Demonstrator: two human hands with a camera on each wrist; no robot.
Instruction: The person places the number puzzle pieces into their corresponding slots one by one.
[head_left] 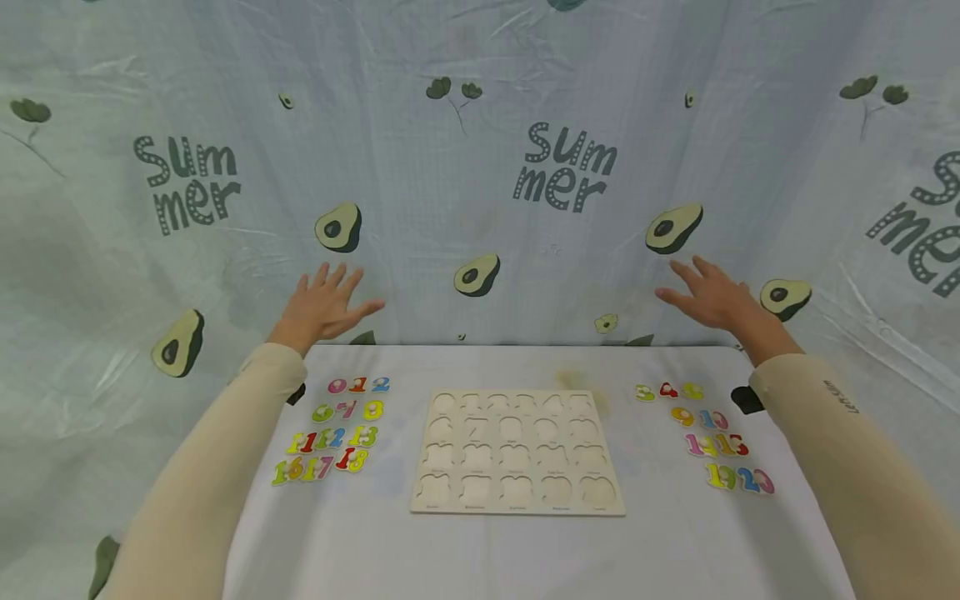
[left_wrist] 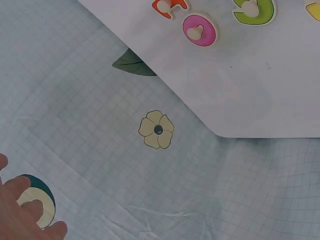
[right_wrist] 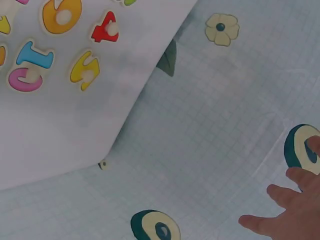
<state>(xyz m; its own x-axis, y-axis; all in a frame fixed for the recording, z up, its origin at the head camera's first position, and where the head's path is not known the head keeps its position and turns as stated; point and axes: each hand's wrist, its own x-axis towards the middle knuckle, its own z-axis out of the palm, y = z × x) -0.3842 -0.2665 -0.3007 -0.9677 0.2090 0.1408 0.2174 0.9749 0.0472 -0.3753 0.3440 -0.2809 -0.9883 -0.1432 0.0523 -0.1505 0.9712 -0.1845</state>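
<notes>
Both hands are held out past the table's far edge, fingers spread, holding nothing. The left hand point(head_left: 324, 306) is beyond the left group of number pieces; in the left wrist view its fingers point(left_wrist: 19, 187) show at the lower left. On the other side, the right hand point(head_left: 712, 296) is beyond the right group, its fingers point(right_wrist: 282, 196) spread at the lower right of the right wrist view. Between the groups lies a pale wooden puzzle board point(head_left: 517, 452) with rows of recesses. The pink 0 piece point(left_wrist: 199, 29) and red 4 piece point(right_wrist: 106, 28) have small knobs.
A white table point(head_left: 517, 554) carries the board and the coloured pieces, in short rows at left and right. Behind and around it hangs a pale curtain point(head_left: 405, 167) printed with avocados, flowers and "summer". A dark band point(head_left: 746, 400) sits at the right wrist.
</notes>
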